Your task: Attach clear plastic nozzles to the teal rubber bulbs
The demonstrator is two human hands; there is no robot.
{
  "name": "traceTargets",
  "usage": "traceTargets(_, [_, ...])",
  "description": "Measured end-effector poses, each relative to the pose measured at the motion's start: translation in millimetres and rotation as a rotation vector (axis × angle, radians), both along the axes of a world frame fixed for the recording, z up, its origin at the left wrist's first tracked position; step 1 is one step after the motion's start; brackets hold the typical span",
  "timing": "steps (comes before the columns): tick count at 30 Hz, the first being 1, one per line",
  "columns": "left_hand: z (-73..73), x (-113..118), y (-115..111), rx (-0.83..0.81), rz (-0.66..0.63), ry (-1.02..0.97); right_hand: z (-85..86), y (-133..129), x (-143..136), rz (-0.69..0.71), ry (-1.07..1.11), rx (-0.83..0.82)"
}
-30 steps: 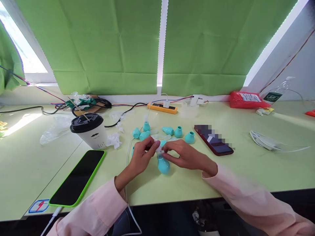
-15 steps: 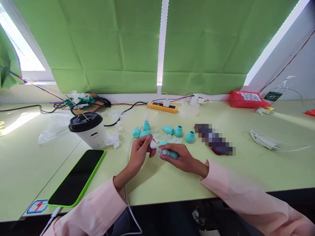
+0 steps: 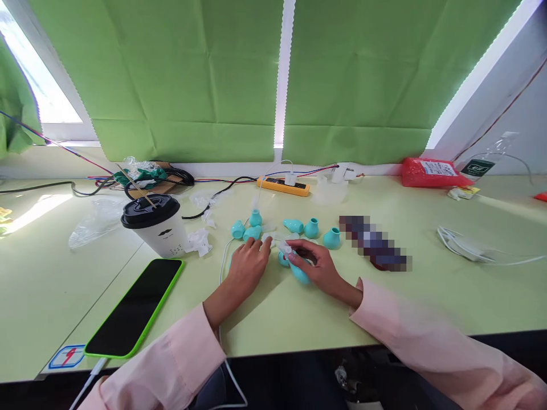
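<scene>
My right hand (image 3: 318,265) is closed around a turquoise squeeze bulb (image 3: 300,274), with a clear nozzle (image 3: 284,247) at its upper left end. Palm down, my left hand (image 3: 249,265) lies low over the table, its fingers pointing away and slightly apart. Its fingertips are beside some clear plastic pieces (image 3: 280,236); the thumb and the space beneath the palm are hidden. Just beyond the left hand lie turquoise bulbs (image 3: 252,233), one of them upright with a clear tip. Several more bulbs (image 3: 311,228) are behind my right hand.
On the left stand a lidded paper cup (image 3: 158,228) and a green-edged phone (image 3: 134,307) on a cable. A yellow power strip (image 3: 282,186) lies at the back. To the right are a pixelated dark object (image 3: 374,245), a white face mask (image 3: 464,245) and a red package (image 3: 431,172).
My left hand has turned palm down and moved off the nozzle; the white piece it held no longer shows. My right hand has tilted the bulb so its nozzle points more upward.
</scene>
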State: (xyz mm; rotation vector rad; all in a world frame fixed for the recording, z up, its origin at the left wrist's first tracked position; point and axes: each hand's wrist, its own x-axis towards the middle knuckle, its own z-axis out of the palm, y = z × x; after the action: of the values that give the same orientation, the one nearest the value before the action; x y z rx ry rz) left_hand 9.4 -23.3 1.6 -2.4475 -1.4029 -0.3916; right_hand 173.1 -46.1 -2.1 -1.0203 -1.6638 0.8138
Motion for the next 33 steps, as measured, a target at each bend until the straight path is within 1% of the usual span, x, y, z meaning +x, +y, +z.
traceTargets(4, [2.6,-3.0,0.9,0.041,0.028,-0.043,-3.2,-3.5,-8.7,-0.076,-0.002,-0.073])
traceTargets(7, [2.7,-2.0,0.0,0.052,0.001,-0.136,-4.8,-5.7,-12.0,-0.088,0.005,-0.134])
traceTargets(10, [4.0,0.4,-3.6,0.080,-0.067,-0.300,-5.0,-7.5,-13.4,-0.105,-0.001,-0.144])
traceTargets(13, [7.9,3.1,-9.5,0.070,-0.199,-0.563,-5.2,-8.9,-14.2,-0.103,-0.024,-0.119])
traceTargets(14, [9.2,4.0,-11.2,0.036,-0.251,-0.649,-5.5,-9.3,-14.4,-0.087,-0.029,-0.107])
traceTargets(16, [10.8,5.4,-13.4,-0.089,-0.322,-0.799,-6.6,-10.1,-15.0,-0.046,-0.026,-0.090])
traceTargets(19, [9.9,6.5,-12.1,-0.334,-0.327,-1.015,-8.7,-11.4,-15.5,-0.018,-0.009,-0.091])
traceTargets(21, [8.8,6.4,-9.7,-0.453,-0.315,-1.155,-9.6,-12.1,-15.5,-0.026,-0.001,-0.096])
traceTargets(23, [9.0,6.2,-7.8,-0.526,-0.326,-1.254,-9.6,-12.6,-15.1,-0.048,0.013,-0.087])
traceTargets(25, [10.8,6.2,-7.9,-0.552,-0.358,-1.302,-8.6,-12.8,-14.5,-0.085,0.034,-0.067])
traceTargets(26, [11.9,6.2,-8.8,-0.532,-0.376,-1.309,-8.0,-12.8,-14.2,-0.109,0.048,-0.053])
traceTargets(27, [13.0,6.4,-10.1,-0.476,-0.392,-1.296,-7.3,-12.7,-13.9,-0.129,0.061,-0.038])
traceTargets(29, [14.3,7.0,-13.6,-0.282,-0.418,-1.210,-6.5,-12.3,-13.3,-0.158,0.079,-0.007])
traceTargets(31, [13.9,7.6,-16.5,-0.079,-0.447,-1.081,-6.4,-11.5,-12.9,-0.165,0.085,0.021])
traceTargets(33, [11.8,7.9,-17.7,0.040,-0.487,-0.988,-7.3,-10.6,-12.6,-0.168,0.082,0.045])
